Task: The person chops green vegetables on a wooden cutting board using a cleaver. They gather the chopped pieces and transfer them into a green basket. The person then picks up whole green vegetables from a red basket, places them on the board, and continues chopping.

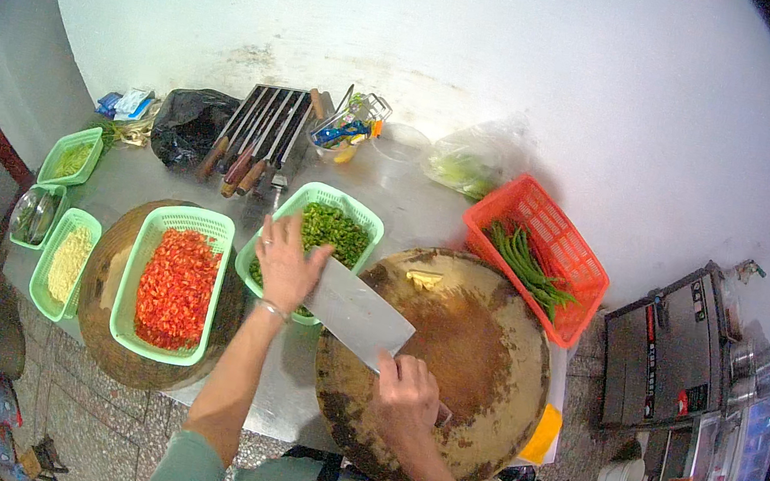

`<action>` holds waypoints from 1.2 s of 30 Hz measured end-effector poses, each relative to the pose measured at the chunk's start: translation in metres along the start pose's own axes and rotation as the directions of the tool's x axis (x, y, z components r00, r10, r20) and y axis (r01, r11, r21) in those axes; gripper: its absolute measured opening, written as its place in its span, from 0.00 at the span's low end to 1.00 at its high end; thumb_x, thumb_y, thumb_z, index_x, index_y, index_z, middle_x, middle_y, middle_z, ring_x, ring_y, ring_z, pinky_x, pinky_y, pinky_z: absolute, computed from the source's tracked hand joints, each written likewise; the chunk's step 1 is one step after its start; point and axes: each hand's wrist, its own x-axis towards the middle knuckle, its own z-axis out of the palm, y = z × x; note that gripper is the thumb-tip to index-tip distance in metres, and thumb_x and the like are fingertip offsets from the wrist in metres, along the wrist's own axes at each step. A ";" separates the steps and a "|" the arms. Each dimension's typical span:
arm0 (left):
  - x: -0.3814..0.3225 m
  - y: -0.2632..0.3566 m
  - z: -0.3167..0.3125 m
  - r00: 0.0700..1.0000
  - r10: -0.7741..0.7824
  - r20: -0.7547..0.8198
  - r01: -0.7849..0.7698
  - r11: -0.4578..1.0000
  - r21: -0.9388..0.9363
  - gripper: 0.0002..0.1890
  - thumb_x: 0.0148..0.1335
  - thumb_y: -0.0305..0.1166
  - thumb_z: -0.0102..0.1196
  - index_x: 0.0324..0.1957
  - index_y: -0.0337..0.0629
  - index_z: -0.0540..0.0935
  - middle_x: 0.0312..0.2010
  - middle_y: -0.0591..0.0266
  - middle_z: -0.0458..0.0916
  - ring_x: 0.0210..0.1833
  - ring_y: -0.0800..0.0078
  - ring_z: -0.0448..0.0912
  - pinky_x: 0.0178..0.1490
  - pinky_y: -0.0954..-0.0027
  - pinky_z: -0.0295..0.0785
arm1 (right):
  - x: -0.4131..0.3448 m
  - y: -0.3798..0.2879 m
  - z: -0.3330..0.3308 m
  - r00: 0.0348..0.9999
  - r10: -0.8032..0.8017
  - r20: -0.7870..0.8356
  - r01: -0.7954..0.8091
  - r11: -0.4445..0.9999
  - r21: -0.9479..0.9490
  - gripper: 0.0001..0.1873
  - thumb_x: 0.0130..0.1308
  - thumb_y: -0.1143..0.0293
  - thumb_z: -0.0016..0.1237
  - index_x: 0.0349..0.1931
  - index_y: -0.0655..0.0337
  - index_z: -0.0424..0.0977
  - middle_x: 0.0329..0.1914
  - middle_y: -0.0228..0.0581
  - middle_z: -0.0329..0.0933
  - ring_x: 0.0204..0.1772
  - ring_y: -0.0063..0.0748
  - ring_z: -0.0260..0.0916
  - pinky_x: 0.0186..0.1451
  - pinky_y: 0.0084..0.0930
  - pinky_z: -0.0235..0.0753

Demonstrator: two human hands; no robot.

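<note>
My right hand [406,397] grips the handle of a broad Chinese cleaver [359,315]. Its blade reaches leftward from a round wooden chopping block [519,369] to a light green plastic basket [360,208]. Chopped green vegetable, perhaps chillies [331,226], fills that basket. Over its left side is my left hand [285,267], somewhat blurred, its fingers spread and the thumb by the blade's far end. The hand appears to hold nothing and covers part of the basket. A few pale yellow pieces [424,279] lie near the block's back edge; brown staining marks its middle.
Chopped red peppers [178,288] fill another green basket [219,298] on a second wooden block [103,288]. A red basket [558,229] with long green pods [520,257] adjoins the chopping block. Behind are a knife rack [271,126] and a black plastic bag [189,125]. Smaller baskets [81,277] stand left.
</note>
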 end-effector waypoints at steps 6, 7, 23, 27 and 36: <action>0.030 -0.051 0.006 0.987 -0.160 -0.029 0.138 0.919 -0.369 0.14 0.62 0.24 0.52 0.50 0.36 0.78 0.33 0.39 0.82 0.33 0.45 0.81 0.43 0.54 0.75 | -0.054 0.019 -0.025 0.957 0.278 0.085 -0.290 0.938 0.188 0.17 0.51 0.76 0.58 0.44 0.61 0.77 0.37 0.46 0.74 0.43 0.46 0.74 0.41 0.35 0.75; 0.028 -0.043 0.004 0.984 -0.178 -0.003 0.163 0.908 -0.387 0.14 0.61 0.23 0.52 0.50 0.37 0.79 0.35 0.39 0.81 0.36 0.45 0.81 0.44 0.54 0.75 | -0.069 0.025 -0.027 0.930 0.352 0.107 -0.367 0.901 0.230 0.17 0.51 0.76 0.58 0.44 0.61 0.76 0.38 0.47 0.75 0.43 0.47 0.75 0.42 0.35 0.75; 0.010 -0.103 0.067 0.917 0.046 0.397 -0.109 0.985 0.137 0.18 0.49 0.21 0.54 0.43 0.46 0.85 0.45 0.54 0.80 0.52 0.53 0.76 0.53 0.52 0.74 | -0.156 0.067 -0.033 0.500 0.866 -0.001 -0.807 0.467 0.360 0.15 0.54 0.75 0.58 0.43 0.68 0.77 0.33 0.41 0.80 0.34 0.28 0.76 0.41 0.25 0.75; 0.013 -0.071 0.033 0.961 0.148 0.235 -0.170 0.983 0.075 0.07 0.52 0.31 0.60 0.33 0.43 0.87 0.35 0.54 0.82 0.39 0.53 0.80 0.44 0.56 0.76 | -0.144 0.061 -0.050 0.438 0.898 0.042 -0.848 0.398 0.351 0.18 0.54 0.73 0.59 0.46 0.66 0.77 0.36 0.43 0.81 0.38 0.36 0.78 0.45 0.29 0.77; 0.003 0.009 0.019 0.971 0.186 0.151 -0.154 0.967 -0.205 0.06 0.55 0.24 0.59 0.36 0.38 0.84 0.33 0.49 0.82 0.35 0.53 0.81 0.39 0.57 0.76 | -0.134 0.098 -0.050 0.685 0.724 -0.081 -0.701 0.685 0.197 0.18 0.52 0.73 0.59 0.45 0.60 0.76 0.39 0.46 0.79 0.42 0.48 0.78 0.44 0.38 0.78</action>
